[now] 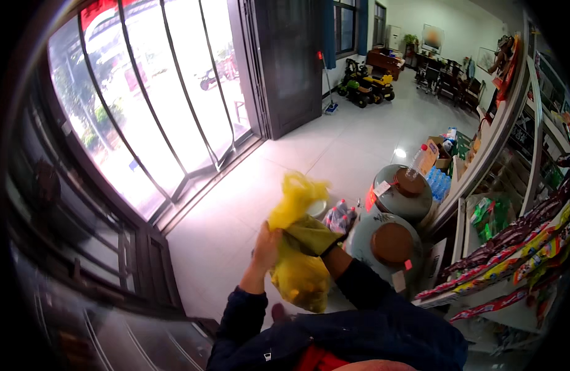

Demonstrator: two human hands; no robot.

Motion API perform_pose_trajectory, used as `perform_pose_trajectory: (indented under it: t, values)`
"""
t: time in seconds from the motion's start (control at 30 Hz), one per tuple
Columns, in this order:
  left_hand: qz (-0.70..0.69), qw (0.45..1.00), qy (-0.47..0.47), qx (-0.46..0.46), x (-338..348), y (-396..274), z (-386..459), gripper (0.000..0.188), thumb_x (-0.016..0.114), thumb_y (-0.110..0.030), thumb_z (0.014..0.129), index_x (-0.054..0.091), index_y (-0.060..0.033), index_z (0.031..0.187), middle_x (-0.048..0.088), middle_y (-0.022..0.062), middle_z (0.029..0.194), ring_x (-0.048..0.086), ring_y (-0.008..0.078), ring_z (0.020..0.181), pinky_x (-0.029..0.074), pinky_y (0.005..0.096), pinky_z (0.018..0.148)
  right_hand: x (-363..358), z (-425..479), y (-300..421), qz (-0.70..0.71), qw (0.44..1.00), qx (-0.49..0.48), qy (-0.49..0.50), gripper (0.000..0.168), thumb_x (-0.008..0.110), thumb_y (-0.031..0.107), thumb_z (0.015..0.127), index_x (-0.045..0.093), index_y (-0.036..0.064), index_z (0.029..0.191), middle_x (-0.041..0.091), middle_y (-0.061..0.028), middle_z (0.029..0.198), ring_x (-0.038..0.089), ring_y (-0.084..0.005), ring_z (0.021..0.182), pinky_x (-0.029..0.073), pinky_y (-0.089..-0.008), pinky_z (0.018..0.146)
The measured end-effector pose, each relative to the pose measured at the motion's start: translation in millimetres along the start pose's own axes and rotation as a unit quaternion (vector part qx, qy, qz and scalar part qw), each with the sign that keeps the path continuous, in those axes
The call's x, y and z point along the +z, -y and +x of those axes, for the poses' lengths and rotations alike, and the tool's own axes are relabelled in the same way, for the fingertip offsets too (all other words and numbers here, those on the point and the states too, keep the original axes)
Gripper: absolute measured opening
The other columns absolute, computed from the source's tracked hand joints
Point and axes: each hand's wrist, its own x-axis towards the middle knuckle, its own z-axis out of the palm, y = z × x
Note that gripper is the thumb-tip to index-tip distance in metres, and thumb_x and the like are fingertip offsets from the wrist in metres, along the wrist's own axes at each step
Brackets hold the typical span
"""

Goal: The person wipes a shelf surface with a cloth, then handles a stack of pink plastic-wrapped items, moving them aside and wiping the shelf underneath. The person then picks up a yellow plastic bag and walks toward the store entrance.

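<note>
A filled yellow plastic bag (301, 278) hangs in front of my body, its loose top (296, 197) spread above my hands. My left hand (266, 248) is bare and closed around the left side of the bag's neck. At the other side of the neck is my right hand (312, 235), covered by an olive-yellow material with a dark edge at the wrist, which looks like a glove. It grips the bag there, though its fingers are hidden. The bag's contents do not show clearly through the plastic.
Two large ceramic jars (359, 236) with brown lids stand right, a plastic bottle (415, 162) on the farther one. Beside them are red-capped bottles (340, 215). Shelves with hanging snack packets (503, 264) line the right. Glass doors (145, 116) are left; toy vehicles (366, 88) stand farther back.
</note>
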Motion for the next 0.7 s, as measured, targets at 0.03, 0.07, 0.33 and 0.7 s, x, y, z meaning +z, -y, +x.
perform_pose_trajectory:
  t: [0.03,0.07,0.33,0.7]
  values:
    - [0.065,0.998,-0.001,-0.007,-5,-6,12,0.024,0.047,-0.021,0.095,0.048,-0.0019,0.109,0.059,0.0164,0.094,0.057,0.0248,0.087,0.045,0.0342,0.077,-2,14,-3,0.007,0.999,-0.024,-0.026,0.036,0.055,0.014,0.089,0.05,0.001,0.122,0.062,-0.008,0.101,0.06,-0.016,0.087,0.049,-0.0266,0.076]
    - [0.127,0.992,-0.001,-0.018,-11,-13,21,0.022,0.048,-0.022,0.094,0.049,-0.0024,0.105,0.06,0.0177,0.089,0.059,0.0275,0.083,0.046,0.0359,0.074,-3,27,-6,0.011,0.997,-0.048,-0.051,0.035,0.055,0.014,0.089,0.051,0.001,0.121,0.063,-0.0082,0.101,0.06,-0.0162,0.087,0.049,-0.0268,0.076]
    - [0.136,0.989,0.054,0.019,-59,4,87,0.016,0.052,-0.017,0.093,0.044,-0.0037,0.09,0.06,0.0162,0.07,0.062,0.0298,0.066,0.046,0.038,0.057,-7,97,8,-0.011,0.958,-0.261,-0.117,0.028,0.056,0.014,0.089,0.055,0.002,0.114,0.063,-0.0097,0.102,0.061,-0.0173,0.088,0.05,-0.0284,0.078]
    - [0.0,0.997,0.076,0.002,-97,19,106,0.016,0.052,-0.015,0.094,0.042,-0.0026,0.089,0.063,0.0128,0.068,0.064,0.024,0.059,0.049,0.0324,0.054,-47,150,38,-0.182,0.824,-0.295,-0.447,0.024,0.046,0.026,0.095,0.053,0.007,0.108,0.056,-0.0061,0.098,0.054,-0.0188,0.088,0.046,-0.0315,0.079]
